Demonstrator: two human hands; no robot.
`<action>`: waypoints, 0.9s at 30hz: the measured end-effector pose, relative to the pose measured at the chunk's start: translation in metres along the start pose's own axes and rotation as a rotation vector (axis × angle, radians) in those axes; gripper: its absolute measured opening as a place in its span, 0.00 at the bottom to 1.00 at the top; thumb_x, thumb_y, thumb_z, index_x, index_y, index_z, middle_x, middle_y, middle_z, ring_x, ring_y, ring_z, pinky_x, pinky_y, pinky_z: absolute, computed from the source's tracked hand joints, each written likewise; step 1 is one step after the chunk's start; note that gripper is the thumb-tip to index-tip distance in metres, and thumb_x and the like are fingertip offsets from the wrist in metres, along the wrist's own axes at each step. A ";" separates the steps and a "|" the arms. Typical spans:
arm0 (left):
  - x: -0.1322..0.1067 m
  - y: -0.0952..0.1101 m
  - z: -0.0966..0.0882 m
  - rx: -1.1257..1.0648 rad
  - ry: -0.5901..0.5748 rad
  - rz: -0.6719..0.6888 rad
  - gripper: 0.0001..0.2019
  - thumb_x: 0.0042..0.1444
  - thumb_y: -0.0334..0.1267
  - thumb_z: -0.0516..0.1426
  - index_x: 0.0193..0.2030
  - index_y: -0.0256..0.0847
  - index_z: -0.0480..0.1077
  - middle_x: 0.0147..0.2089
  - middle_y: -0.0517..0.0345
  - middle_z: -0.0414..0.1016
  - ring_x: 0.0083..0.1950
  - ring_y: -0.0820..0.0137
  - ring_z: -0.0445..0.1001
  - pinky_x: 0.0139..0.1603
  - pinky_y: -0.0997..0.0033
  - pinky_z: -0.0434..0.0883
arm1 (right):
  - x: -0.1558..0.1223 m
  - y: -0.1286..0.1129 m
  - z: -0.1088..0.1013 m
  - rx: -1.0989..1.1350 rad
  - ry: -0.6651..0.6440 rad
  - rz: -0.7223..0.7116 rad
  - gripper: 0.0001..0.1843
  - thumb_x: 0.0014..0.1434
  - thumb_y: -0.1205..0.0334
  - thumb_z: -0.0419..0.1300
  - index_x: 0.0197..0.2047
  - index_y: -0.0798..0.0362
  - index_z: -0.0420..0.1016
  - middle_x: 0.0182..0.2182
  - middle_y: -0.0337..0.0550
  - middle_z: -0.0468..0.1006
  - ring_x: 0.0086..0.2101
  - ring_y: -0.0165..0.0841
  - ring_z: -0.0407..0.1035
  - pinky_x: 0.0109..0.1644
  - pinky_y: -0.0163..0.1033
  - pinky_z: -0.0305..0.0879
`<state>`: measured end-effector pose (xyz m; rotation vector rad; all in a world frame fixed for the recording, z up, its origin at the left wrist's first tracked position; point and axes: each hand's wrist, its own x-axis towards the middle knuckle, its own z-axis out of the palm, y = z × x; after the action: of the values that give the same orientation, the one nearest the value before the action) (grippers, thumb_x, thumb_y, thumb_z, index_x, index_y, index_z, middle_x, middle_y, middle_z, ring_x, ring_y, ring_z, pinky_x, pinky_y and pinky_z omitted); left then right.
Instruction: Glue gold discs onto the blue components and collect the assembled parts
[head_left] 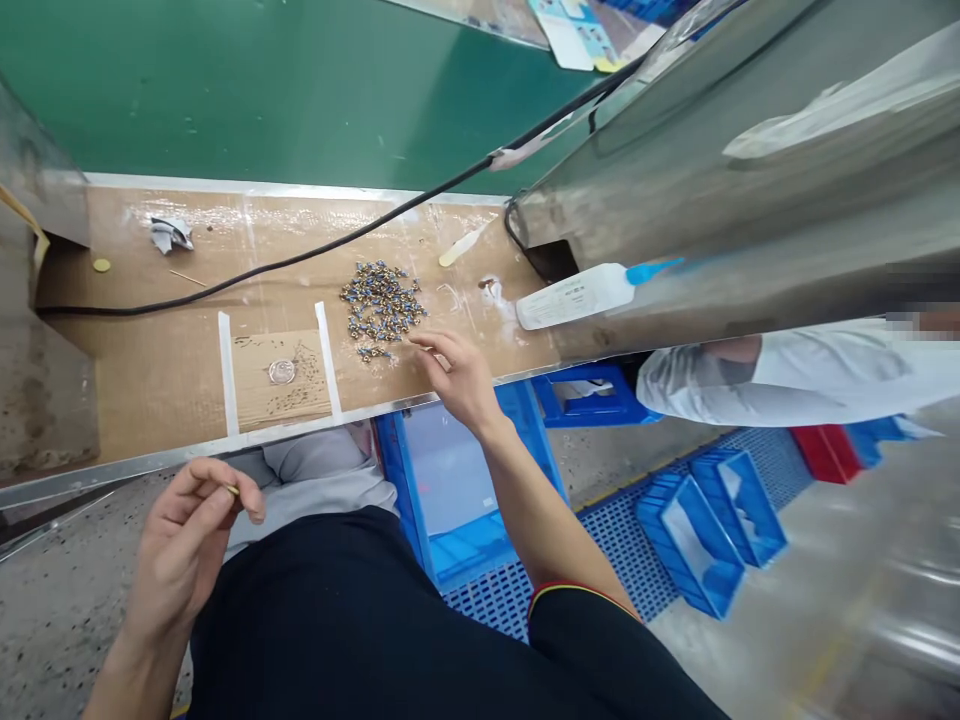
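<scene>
My left hand [187, 535] is raised in front of the table's front edge, thumb and fingers pinched on a small yellowish piece [232, 490]; most of that piece is hidden by the fingertips. My right hand [457, 375] reaches over the tabletop, its fingers stretched out and slightly apart at the right edge of a pile of small blue and brass-coloured metal parts [382, 300]. Several of these parts [373, 354] lie just below the pile. Left of them is a cardboard patch [251, 400] between two white tape strips, with a small round clear dish [282, 371] on it.
A white bottle with a blue nozzle [577, 297] lies at the right, near a small pale applicator [465, 243]. A black cable [300, 260] crosses the table. Crumpled paper [171, 235] and a yellow disc [101, 265] lie left. Blue crates [690, 545] stand below; a person's white sleeve [810, 375] shows right.
</scene>
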<state>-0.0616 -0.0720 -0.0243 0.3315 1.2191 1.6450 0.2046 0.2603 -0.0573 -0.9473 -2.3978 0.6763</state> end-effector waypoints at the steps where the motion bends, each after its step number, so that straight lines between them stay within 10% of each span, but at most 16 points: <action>1: 0.003 0.001 0.002 0.021 0.029 0.012 0.04 0.73 0.40 0.71 0.48 0.44 0.83 0.37 0.54 0.84 0.39 0.68 0.83 0.44 0.72 0.83 | 0.002 -0.001 -0.003 0.018 -0.037 0.024 0.12 0.79 0.56 0.62 0.56 0.44 0.88 0.53 0.48 0.91 0.54 0.47 0.84 0.63 0.56 0.83; 18: 0.012 -0.007 0.007 0.246 0.238 0.064 0.11 0.72 0.44 0.75 0.56 0.46 0.87 0.44 0.56 0.91 0.44 0.65 0.89 0.53 0.65 0.89 | 0.034 -0.018 0.019 -0.166 -0.333 -0.003 0.10 0.68 0.68 0.63 0.46 0.47 0.87 0.43 0.47 0.86 0.42 0.46 0.80 0.52 0.51 0.79; 27: 0.022 -0.007 0.006 0.340 0.239 0.096 0.15 0.72 0.47 0.74 0.61 0.47 0.88 0.51 0.53 0.95 0.50 0.65 0.94 0.60 0.68 0.89 | 0.001 -0.036 0.029 0.133 -0.051 0.103 0.09 0.72 0.53 0.71 0.52 0.38 0.91 0.42 0.42 0.90 0.39 0.45 0.85 0.43 0.53 0.84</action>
<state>-0.0636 -0.0504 -0.0348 0.4169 1.6928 1.5888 0.1695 0.2298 -0.0584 -1.0139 -2.3274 0.8960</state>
